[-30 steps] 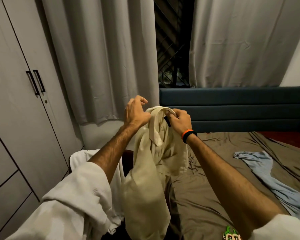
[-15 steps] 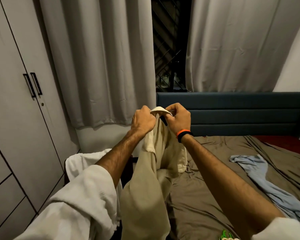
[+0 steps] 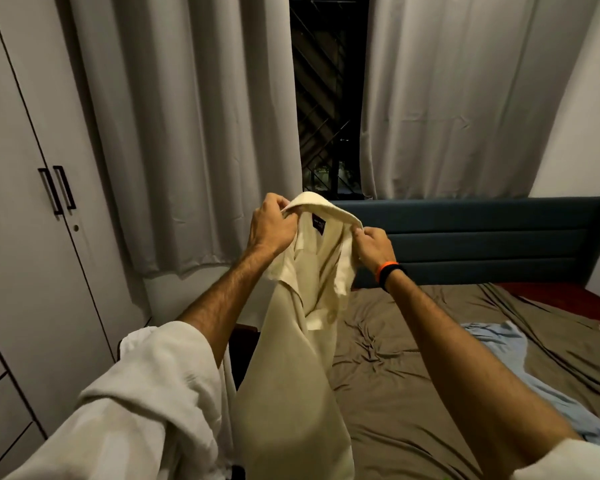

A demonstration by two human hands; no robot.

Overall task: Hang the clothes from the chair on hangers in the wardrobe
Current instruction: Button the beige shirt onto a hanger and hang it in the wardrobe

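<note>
A cream collared shirt [image 3: 302, 341] hangs in front of me, held up by its collar, with a dark label showing inside the neck. My left hand [image 3: 271, 226] grips the left end of the collar. My right hand [image 3: 373, 245], with an orange and black band on the wrist, pinches the right end. The shirt's body drops straight down between my arms. The wardrobe [image 3: 32, 237] stands at the left with its doors closed and two black handles [image 3: 58, 190]. A dark chair [image 3: 241, 348] shows below, mostly hidden behind the shirt and my left arm. No hanger is in view.
A bed with a brown sheet [image 3: 413, 375] and a dark blue headboard [image 3: 482, 244] fills the right side. A light blue garment [image 3: 499, 344] lies on the bed. Grey curtains [image 3: 187, 133] hang on the far wall with a dark window gap [image 3: 329, 98] between them.
My hands have moved apart and spread the collar open, so the shirt's inner neck and label now show. The view has tilted slightly upward.
</note>
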